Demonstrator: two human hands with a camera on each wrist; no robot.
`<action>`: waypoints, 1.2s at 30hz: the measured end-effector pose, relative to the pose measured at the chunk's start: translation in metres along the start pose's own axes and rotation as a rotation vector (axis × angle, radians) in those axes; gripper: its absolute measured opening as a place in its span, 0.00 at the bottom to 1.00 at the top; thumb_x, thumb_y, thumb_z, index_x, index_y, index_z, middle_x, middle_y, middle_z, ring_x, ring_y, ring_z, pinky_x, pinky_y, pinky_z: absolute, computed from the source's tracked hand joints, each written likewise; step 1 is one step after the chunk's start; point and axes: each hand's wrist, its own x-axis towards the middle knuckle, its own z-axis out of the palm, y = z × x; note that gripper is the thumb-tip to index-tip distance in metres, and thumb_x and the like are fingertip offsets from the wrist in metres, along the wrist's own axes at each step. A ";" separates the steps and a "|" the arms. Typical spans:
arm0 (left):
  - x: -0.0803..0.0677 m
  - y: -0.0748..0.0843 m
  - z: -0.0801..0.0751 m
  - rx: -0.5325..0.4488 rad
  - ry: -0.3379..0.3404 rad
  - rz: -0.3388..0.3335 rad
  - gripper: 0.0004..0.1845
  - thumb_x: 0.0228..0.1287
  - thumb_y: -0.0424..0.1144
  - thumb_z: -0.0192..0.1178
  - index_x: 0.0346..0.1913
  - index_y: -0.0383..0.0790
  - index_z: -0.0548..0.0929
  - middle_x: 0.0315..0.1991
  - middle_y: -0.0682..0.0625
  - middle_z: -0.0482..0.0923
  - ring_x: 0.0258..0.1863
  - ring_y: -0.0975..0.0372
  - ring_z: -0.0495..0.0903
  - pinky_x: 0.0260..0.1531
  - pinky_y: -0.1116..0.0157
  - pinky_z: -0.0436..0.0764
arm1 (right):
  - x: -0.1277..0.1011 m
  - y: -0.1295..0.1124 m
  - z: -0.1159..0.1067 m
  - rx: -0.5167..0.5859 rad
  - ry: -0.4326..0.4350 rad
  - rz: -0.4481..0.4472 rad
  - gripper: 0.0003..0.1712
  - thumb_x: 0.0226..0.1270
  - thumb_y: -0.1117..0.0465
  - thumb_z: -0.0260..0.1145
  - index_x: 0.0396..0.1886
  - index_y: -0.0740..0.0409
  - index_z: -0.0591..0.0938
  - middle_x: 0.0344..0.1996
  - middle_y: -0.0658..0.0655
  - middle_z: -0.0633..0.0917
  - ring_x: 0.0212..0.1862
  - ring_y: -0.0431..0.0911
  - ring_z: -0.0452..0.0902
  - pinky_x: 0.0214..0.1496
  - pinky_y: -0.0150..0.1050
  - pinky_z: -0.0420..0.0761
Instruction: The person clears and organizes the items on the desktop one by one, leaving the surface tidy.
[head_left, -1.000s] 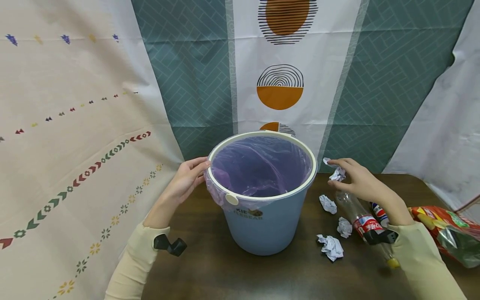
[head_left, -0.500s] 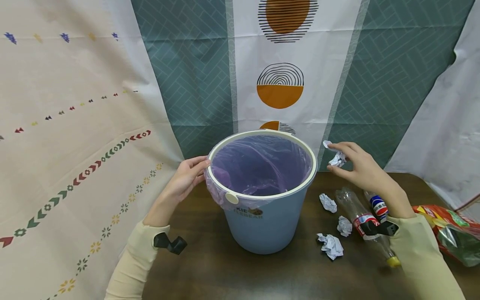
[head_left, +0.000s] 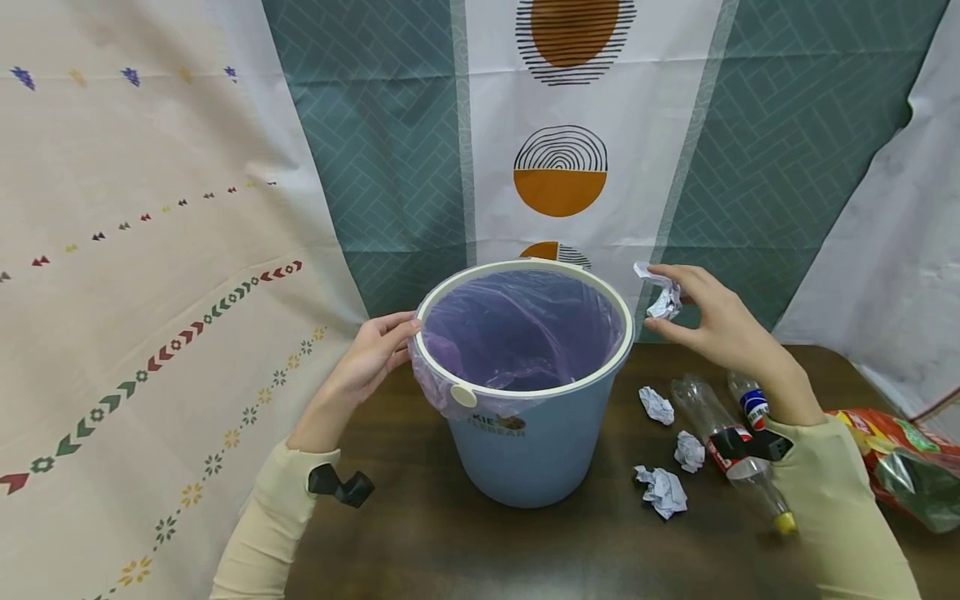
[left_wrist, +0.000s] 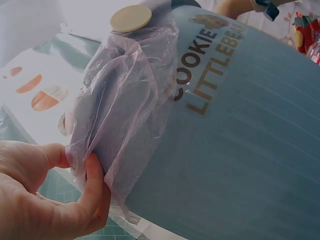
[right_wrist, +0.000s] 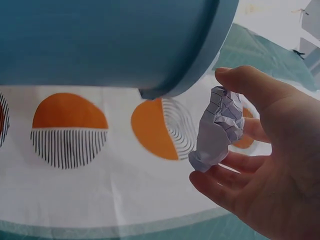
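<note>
Bin sits mid-table, purple liner folded over its rim. Going left to right: my left hand grips the left rim, thumb and fingers pinching the liner there. My right hand is up by the right rim, just outside it, fingertips pinching a paper ball. Risks, as I judge: ball is not over the opening, so letting go here drops it outside onto the table; tugging the liner could pull it off the rim; a bump could shove the bin. Counts: one bin, one liner, four paper balls (one held, three on the table), two bottles, one snack bag.
</note>
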 end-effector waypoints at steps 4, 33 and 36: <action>0.000 0.001 0.001 0.007 0.003 -0.003 0.24 0.73 0.35 0.49 0.65 0.22 0.66 0.55 0.41 0.74 0.44 0.68 0.81 0.46 0.74 0.81 | 0.008 -0.007 -0.002 0.014 0.002 -0.023 0.46 0.54 0.62 0.75 0.72 0.52 0.64 0.63 0.61 0.73 0.53 0.50 0.73 0.51 0.31 0.74; 0.001 0.000 0.000 0.018 -0.012 -0.005 0.24 0.73 0.36 0.50 0.64 0.21 0.65 0.52 0.44 0.77 0.43 0.68 0.82 0.45 0.74 0.82 | 0.048 -0.045 0.015 0.183 -0.207 -0.165 0.45 0.54 0.57 0.76 0.70 0.54 0.66 0.68 0.58 0.71 0.64 0.57 0.71 0.58 0.58 0.77; 0.001 0.000 0.000 -0.006 -0.017 0.010 0.24 0.73 0.35 0.49 0.64 0.19 0.64 0.47 0.49 0.79 0.41 0.68 0.82 0.43 0.74 0.82 | 0.045 -0.044 0.014 0.166 -0.154 -0.180 0.41 0.55 0.60 0.75 0.68 0.56 0.69 0.66 0.59 0.73 0.62 0.55 0.73 0.57 0.54 0.78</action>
